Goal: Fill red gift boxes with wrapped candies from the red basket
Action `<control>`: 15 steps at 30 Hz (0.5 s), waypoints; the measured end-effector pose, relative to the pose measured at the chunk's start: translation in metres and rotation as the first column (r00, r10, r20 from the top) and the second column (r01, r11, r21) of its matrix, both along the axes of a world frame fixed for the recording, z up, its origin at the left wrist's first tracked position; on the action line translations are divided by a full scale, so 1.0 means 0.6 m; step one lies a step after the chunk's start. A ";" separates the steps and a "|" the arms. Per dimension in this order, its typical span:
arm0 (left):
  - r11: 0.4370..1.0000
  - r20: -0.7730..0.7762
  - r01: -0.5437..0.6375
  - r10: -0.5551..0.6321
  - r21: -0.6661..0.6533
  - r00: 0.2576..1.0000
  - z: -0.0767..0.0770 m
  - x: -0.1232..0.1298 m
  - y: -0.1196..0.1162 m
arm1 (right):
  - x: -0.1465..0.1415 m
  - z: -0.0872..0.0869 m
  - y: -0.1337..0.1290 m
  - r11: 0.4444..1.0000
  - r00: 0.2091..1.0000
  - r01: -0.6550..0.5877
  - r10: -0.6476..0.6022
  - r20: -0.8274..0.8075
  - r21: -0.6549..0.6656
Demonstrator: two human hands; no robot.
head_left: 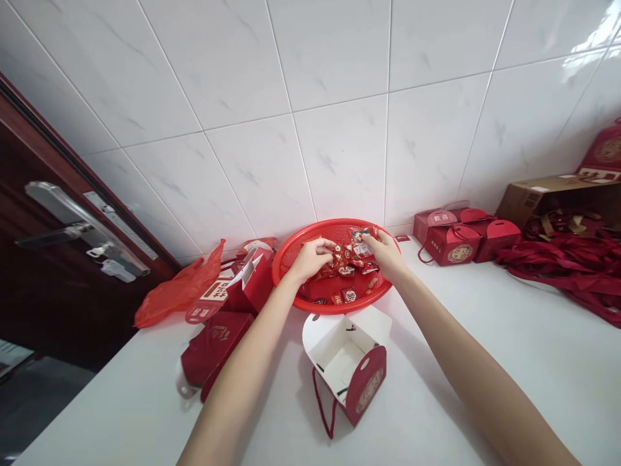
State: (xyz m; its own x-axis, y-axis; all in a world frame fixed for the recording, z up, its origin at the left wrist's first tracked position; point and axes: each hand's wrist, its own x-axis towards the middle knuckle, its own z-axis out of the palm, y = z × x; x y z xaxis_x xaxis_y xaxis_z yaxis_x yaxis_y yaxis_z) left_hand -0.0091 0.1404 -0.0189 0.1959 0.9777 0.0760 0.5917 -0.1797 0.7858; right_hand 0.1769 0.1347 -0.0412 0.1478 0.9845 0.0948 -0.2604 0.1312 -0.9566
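Note:
A red plastic basket [287,255] with a perforated wall stands against the tiled wall and holds several wrapped candies [346,270]. Over its left side, my left hand [313,259] pinches a red wrapped candy [338,254] at its fingertips; the exact grip is partly hidden. At the right side, my right hand [387,255] has its fingers closed on a candy packet [361,248] with a white and red wrapper. Between my forearms, in front of the basket, an open red gift box [371,387] shows its white, bare inside. Its dark red cord handle [316,396] hangs down the left side.
Left of my arm lie red boxes [218,346] and a red plastic bag [182,294]. Closed red gift boxes [451,244] stand at the right by the wall, beside a cardboard box [521,194] and a heap of red ribbons [567,262]. A dark door [48,272] is at far left.

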 end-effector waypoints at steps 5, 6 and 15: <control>0.998 0.431 0.053 -0.062 0.032 0.900 -0.003 -0.004 0.004 | 0.000 0.000 0.002 0.997 0.999 -0.029 0.031 0.022 -0.077; 0.998 0.446 0.054 -0.066 0.040 0.893 -0.003 -0.005 0.004 | 0.000 0.000 0.002 0.996 0.999 -0.036 0.038 0.023 -0.079; 0.977 0.311 0.089 -0.147 0.194 0.939 -0.008 -0.003 0.000 | -0.004 0.020 -0.019 0.994 0.999 -0.042 0.042 -0.006 -0.098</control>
